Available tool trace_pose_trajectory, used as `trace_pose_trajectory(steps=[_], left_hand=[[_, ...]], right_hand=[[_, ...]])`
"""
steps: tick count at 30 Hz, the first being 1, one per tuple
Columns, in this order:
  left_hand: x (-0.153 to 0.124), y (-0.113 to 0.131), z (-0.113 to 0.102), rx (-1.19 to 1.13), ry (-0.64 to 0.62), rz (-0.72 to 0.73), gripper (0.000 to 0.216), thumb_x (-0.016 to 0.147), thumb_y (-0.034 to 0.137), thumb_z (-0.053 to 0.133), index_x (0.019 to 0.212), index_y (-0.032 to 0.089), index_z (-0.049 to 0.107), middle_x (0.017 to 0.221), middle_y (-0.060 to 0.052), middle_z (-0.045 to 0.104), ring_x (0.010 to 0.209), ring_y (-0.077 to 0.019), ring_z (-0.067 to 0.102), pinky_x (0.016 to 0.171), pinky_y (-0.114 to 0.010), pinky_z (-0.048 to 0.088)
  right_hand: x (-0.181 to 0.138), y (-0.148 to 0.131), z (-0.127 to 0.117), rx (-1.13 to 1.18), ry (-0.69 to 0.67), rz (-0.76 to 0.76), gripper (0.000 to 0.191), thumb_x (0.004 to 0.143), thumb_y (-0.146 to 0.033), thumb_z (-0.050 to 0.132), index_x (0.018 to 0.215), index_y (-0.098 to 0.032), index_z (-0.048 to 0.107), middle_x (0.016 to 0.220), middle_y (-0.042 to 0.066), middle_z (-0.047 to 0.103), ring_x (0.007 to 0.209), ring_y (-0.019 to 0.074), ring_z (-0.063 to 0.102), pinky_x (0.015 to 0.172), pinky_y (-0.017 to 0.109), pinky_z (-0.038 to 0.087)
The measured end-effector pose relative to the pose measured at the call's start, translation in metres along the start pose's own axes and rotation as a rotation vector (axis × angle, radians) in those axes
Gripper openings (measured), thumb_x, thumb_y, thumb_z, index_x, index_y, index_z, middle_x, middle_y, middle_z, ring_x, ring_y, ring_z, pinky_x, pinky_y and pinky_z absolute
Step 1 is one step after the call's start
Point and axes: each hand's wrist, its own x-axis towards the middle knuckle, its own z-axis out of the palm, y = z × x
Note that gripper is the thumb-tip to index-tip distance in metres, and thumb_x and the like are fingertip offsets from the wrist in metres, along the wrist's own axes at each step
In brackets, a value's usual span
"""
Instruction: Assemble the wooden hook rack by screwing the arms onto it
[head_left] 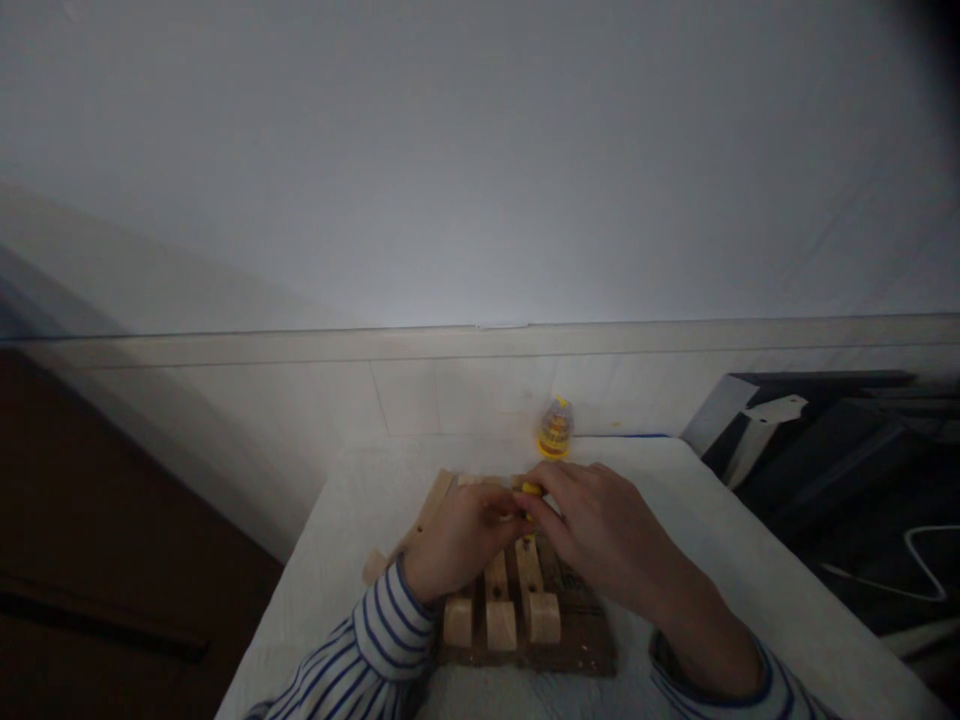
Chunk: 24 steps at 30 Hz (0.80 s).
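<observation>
My right hand [600, 520] is closed, thumb and fingers pinching a small yellow-handled tool [532, 489]; its tip is hidden. My left hand [469, 530] meets it at the fingertips, also closed in a pinch, and what lies between those fingers cannot be made out. Both hands are over a dark brown board [525, 657] lying on the table. On the board lie several pale wooden strips with holes, among them one strip [529, 570] below my right fingers. Square wooden blocks [501, 626] sit at their near ends.
A clear cone-shaped container with a yellow base [555, 438] stands behind my hands, near the wall [480, 200]. A longer wooden piece [431, 510] slants at the left. The white-covered table [697, 540] has dark panels and metal parts [840, 480] beyond its right edge.
</observation>
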Motion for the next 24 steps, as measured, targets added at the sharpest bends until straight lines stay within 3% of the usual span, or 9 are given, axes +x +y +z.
trace_pose_trajectory(steps=[7,9,14,24], left_hand=[[-0.001,-0.004,0.006,0.020,0.063,-0.050,0.012,0.080,0.023,0.063,0.079,0.014,0.071,0.075,-0.003,0.071,0.068,-0.0154,0.060,0.065,-0.023,0.044],[0.000,-0.005,0.006,0.039,0.059,-0.039,0.013,0.081,0.022,0.061,0.077,0.013,0.070,0.072,-0.003,0.069,0.066,-0.0147,0.059,0.062,-0.022,0.043],[0.000,-0.004,0.007,0.051,0.059,-0.045,0.015,0.080,0.023,0.062,0.071,0.013,0.068,0.069,-0.003,0.068,0.066,-0.0147,0.058,0.061,-0.022,0.042],[0.001,-0.006,0.007,-0.029,0.038,-0.027,0.013,0.081,0.023,0.064,0.076,0.012,0.070,0.072,-0.003,0.070,0.066,-0.0141,0.059,0.061,-0.021,0.043]], right_hand=[[0.000,0.000,0.000,0.081,0.009,0.010,0.011,0.089,-0.025,0.057,0.081,-0.017,0.060,0.073,0.005,0.068,0.068,0.0215,0.064,0.061,0.033,0.044],[-0.001,0.001,-0.002,0.167,-0.015,-0.002,0.009,0.088,-0.024,0.058,0.090,-0.016,0.062,0.081,0.006,0.070,0.076,0.0223,0.066,0.066,0.035,0.048],[-0.002,0.008,-0.004,0.324,-0.043,-0.094,0.026,0.087,-0.013,0.051,0.110,-0.016,0.063,0.106,0.010,0.071,0.096,0.0227,0.066,0.085,0.040,0.051],[0.000,0.012,0.000,0.307,-0.065,-0.088,0.025,0.088,-0.011,0.050,0.106,-0.018,0.067,0.096,0.007,0.074,0.087,0.0209,0.068,0.077,0.035,0.051]])
